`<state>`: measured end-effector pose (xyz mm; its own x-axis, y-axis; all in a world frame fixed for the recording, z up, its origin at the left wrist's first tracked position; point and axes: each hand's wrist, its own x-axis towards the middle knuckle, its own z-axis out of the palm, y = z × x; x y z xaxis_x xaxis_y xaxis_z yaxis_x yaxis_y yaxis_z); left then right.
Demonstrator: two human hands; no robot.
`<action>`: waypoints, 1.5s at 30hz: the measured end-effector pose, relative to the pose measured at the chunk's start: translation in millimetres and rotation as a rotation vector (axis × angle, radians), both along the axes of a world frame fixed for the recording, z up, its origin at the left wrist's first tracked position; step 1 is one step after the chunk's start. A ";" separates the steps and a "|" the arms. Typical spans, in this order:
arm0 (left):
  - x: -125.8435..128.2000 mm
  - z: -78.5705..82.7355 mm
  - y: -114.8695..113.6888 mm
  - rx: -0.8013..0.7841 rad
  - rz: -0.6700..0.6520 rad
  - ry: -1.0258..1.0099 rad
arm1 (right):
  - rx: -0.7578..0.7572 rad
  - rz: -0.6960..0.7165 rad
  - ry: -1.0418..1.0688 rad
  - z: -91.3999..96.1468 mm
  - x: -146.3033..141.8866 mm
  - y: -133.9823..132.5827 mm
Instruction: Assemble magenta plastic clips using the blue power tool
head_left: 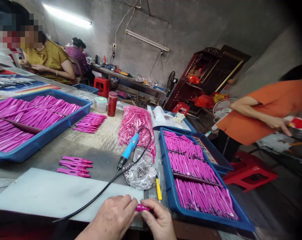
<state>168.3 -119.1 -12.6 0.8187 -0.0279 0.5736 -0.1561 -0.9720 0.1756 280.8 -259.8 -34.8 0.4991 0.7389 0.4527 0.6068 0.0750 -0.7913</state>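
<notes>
At the front edge of the table, my left hand (119, 211) and my right hand (157, 215) meet around a small magenta plastic piece (142, 208). Both hands pinch it between thumb and fingers. Only its rounded, glossy middle shows; the fingers hide its ends. Just beyond the hands lies a clear plastic bag of small metal parts (141, 173). A yellow-handled screwdriver (158, 189) rests to its right. Several slim magenta pieces with slotted bodies (74, 166) lie in a short stack at the left, past a white board (53, 193).
Blue trays of magenta pieces stand left (51, 135) and right (172, 196). A blue electric screwdriver (129, 150) leans by a bag of pink parts (137, 121); its black cable crosses the board. Farther back are a red cup (112, 104) and co-workers; a person in orange stands right.
</notes>
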 end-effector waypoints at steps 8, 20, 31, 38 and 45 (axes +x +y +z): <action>5.5 -16.4 6.9 0.045 0.076 -0.023 | -0.064 -0.031 0.005 -5.1 4.3 3.8; 11.5 -43.4 20.2 0.128 0.200 0.021 | -0.712 -0.254 -0.424 36.5 42.1 64.2; 11.1 -45.5 18.8 0.076 0.179 0.055 | -1.073 -0.260 -0.592 22.0 52.9 86.5; 11.4 -41.6 18.8 0.090 0.178 0.066 | -1.032 -0.240 -0.639 19.0 52.9 87.1; 10.4 -42.4 17.8 0.043 0.187 0.059 | -0.922 -0.220 -0.583 21.2 52.7 80.6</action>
<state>178.7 -101.3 -55.0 0.8440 0.1047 0.5260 0.0373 -0.9898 0.1373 333.6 -179.1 -13.6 0.5507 0.8345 -0.0162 0.8314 -0.5502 -0.0782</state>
